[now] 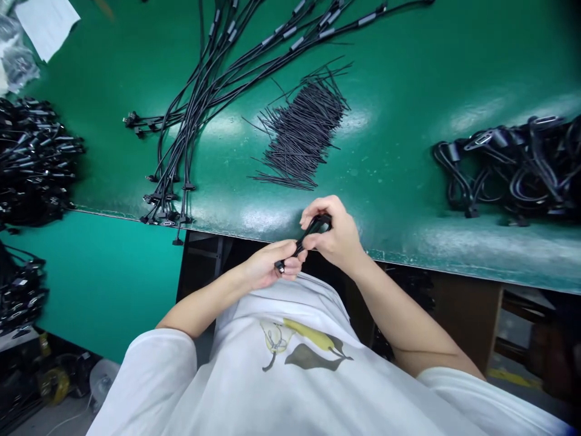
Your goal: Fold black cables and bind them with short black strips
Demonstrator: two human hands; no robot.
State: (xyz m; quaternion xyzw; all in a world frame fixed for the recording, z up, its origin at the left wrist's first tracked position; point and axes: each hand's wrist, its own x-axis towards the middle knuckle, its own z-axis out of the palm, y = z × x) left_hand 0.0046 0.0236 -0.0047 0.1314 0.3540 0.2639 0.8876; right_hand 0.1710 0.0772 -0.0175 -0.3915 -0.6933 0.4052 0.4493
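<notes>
A black cable [316, 224], folded into a short bundle, is held between my two hands in front of my body, just off the table's near edge. My left hand [276, 264] closes round its lower end, where a small connector pokes out near the fingers. At the upper end, my right hand [333, 233] curls its fingers and thumb about the folded loop. Beyond the hands lies a pile of thin black twist ties [304, 130]. Whether a tie is on the held cable cannot be made out.
Long loose black cables [195, 109] spread over the green table [390, 121], some ends hanging past its edge. Coiled cables [517, 163] lie at the right. A dense heap of cables [34, 160] sits at the left, near white paper [48, 24] and plastic bags [18, 57].
</notes>
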